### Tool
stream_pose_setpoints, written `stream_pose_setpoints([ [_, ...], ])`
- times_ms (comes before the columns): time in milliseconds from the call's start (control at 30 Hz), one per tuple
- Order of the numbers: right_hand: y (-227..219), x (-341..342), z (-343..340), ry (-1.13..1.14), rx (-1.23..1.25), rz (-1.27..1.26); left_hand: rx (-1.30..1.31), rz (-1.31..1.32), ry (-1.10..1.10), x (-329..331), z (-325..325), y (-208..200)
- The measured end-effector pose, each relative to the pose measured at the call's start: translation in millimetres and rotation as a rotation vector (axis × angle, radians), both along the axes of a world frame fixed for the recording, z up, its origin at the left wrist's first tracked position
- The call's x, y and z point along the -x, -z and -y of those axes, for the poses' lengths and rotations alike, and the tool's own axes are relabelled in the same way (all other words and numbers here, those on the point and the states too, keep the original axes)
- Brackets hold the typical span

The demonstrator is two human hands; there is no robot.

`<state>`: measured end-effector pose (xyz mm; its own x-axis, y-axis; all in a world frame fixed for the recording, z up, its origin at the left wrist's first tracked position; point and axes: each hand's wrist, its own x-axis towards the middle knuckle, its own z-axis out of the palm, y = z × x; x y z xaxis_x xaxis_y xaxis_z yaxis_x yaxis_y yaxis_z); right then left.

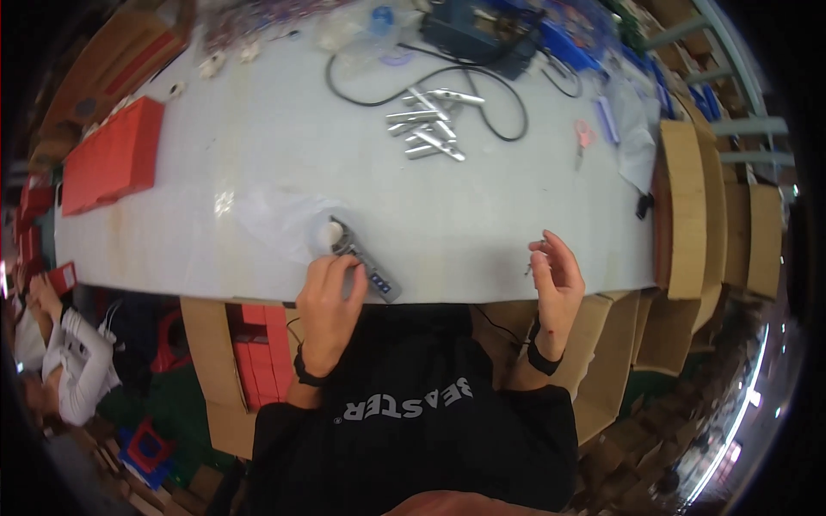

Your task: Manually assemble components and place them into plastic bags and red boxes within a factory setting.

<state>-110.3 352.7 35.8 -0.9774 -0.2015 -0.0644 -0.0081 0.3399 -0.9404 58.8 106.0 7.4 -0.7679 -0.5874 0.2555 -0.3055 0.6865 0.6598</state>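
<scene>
A grey elongated housing (379,279) with a row of dark blue squares lies slanted near the table's front edge. A round white piece (329,233) sits against its far end. My left hand (329,301) is closed over the housing's left side, fingers curled and thumb against it. To the right and apart from it, my right hand (559,279) is raised above the table edge. Its thumb and fingers pinch a small thin metal piece (528,270), too small to make out clearly. Several silver metal housings (430,125) are heaped farther back.
A black cable (370,104) loops around the silver heap toward a dark bin (477,39). Pink scissors (583,138) lie at right. A red box (116,155) stands at left. Cardboard boxes (684,206) line the right edge. Another person (82,361) sits at far left.
</scene>
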Motion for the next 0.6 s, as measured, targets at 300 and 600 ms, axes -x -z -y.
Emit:
stream_pose_setpoints([
  [300, -32.3, 17.9, -28.3, 0.127, 0.162, 0.138, -0.134, 0.039, 0.01, -6.9, 0.3, 7.0],
  [600, -77.2, 65.7, -93.2, 0.28, 0.139, -0.264, -0.124, -0.004, 0.046, -17.6, 7.6, 14.6],
])
